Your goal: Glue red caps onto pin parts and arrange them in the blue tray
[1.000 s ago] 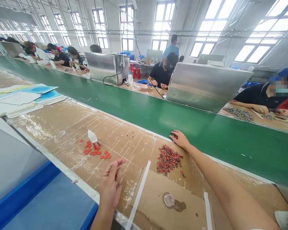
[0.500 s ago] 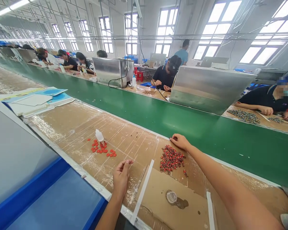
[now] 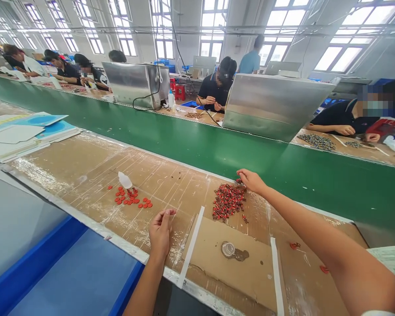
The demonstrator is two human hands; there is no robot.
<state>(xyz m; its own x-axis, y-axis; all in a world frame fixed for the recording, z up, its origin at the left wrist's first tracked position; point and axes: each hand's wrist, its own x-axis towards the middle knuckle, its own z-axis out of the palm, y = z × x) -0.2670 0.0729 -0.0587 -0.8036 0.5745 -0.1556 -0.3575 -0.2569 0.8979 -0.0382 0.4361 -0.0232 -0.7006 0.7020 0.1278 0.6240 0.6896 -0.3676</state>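
Observation:
My right hand (image 3: 251, 181) is at the far edge of the pile of small red and dark parts (image 3: 228, 202), beside the green belt. Its fingers are bent, and small dark parts show just under the fingertips. My left hand (image 3: 161, 224) hovers over the brown table, thumb and fingers pressed together; what they hold, if anything, is too small to name. Left of it lie red discs (image 3: 128, 196) beside a white bottle (image 3: 124, 180). A small clear cup (image 3: 228, 249) sits on a cardboard sheet (image 3: 210, 259), next to a wet patch.
Beyond my table runs a green belt (image 3: 197, 145), with people working across it between metal boxes (image 3: 273, 107). Paper sheets (image 3: 16, 134) are stacked at the left. A blue bin (image 3: 82, 272) stands at the near left. Red pieces (image 3: 294, 245) lie near my right forearm.
The camera view has shifted, moving the table contents left and up in the picture. My right hand's fingers have opened slightly over the pile's far edge. My left hand keeps its pinched shape.

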